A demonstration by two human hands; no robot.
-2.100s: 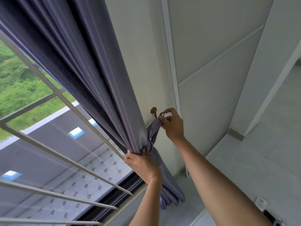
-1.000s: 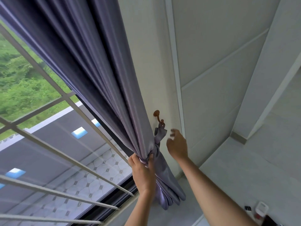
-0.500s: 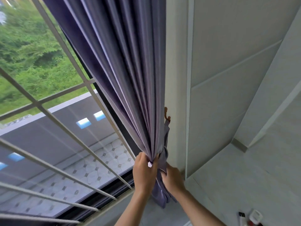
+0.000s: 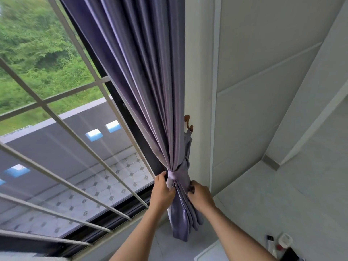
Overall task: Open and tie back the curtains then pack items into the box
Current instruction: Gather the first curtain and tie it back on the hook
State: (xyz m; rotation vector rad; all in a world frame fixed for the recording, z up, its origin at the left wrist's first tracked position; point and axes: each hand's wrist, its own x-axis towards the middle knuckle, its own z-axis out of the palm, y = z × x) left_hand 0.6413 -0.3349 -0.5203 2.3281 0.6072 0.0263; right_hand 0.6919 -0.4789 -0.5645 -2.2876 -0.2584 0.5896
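Note:
A purple curtain [image 4: 150,81] hangs gathered against the right side of the window. A matching tieback band [image 4: 176,175] cinches it low down, and its end runs up to a brown wall hook [image 4: 188,122]. My left hand [image 4: 162,191] pinches the folds just under the band on the left side. My right hand [image 4: 200,194] grips the folds on the right side. The curtain's tail [image 4: 182,223] hangs below between my forearms. No box is in view.
A window with white metal bars [image 4: 75,142] fills the left half, with a dark sill track [image 4: 113,217] below. A white panelled wall [image 4: 254,91] stands on the right. Small bottles and a dark item [image 4: 282,245] lie at the bottom right corner.
My right hand left the hook, where the tieback loop now hangs, and came down onto the curtain folds beside my left hand. The view shifted so the curtain hangs more upright.

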